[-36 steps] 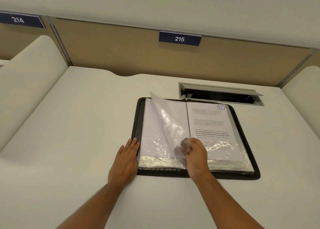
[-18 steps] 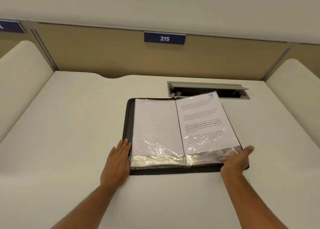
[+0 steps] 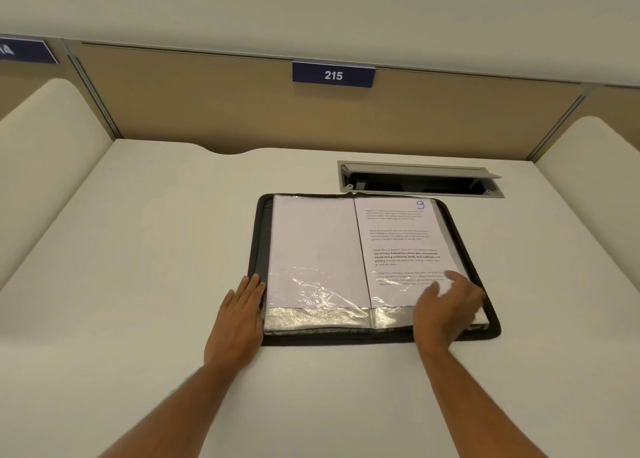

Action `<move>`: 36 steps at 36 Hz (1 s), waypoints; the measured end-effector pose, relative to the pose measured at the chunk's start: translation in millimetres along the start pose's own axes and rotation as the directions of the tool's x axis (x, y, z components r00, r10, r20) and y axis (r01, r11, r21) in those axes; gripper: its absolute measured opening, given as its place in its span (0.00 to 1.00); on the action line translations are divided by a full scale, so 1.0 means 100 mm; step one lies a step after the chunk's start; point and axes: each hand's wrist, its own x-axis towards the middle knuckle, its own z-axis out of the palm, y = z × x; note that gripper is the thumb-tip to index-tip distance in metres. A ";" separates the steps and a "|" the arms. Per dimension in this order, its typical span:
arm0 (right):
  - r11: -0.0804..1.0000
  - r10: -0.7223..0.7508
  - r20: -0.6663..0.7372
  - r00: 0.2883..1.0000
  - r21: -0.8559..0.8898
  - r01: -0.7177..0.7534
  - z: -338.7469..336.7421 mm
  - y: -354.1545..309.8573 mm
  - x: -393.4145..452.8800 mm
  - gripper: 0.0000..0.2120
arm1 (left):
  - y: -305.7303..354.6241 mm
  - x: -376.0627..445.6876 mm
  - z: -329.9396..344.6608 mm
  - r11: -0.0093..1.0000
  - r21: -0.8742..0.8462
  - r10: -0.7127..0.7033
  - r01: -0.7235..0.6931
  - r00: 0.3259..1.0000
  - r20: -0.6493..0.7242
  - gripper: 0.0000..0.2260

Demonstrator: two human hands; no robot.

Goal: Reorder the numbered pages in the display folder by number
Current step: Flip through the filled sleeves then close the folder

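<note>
Bracing display folder (image 3: pixel 375 337) near-left edge with flat, released left hand (image 3: pixel 239 319); right hand (image 3: pixel 446 305) relaxed, ungrasping, over page 9 (image 3: pixel 401 246) near-right corner.

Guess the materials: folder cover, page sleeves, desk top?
Folder cover: looks like dark woven fabric, matte, with a soft rounded edge. Page sleeves: thin clear plastic, glossy; crinkled glare along the bottom. Desk top: smooth off-white, probably laminate; even low sheen, no grain.

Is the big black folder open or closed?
Open. The folder lies flat on the desk, two sleeves side by side; the right page shows a handwritten 9.
</note>
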 end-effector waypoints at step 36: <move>0.940 -0.193 0.595 0.780 0.340 -0.026 0.43 -0.61 -1.15 0.07 | -0.05 0.01 0.06 1.000 0.018 -0.001 0.001 1.000 0.002 0.30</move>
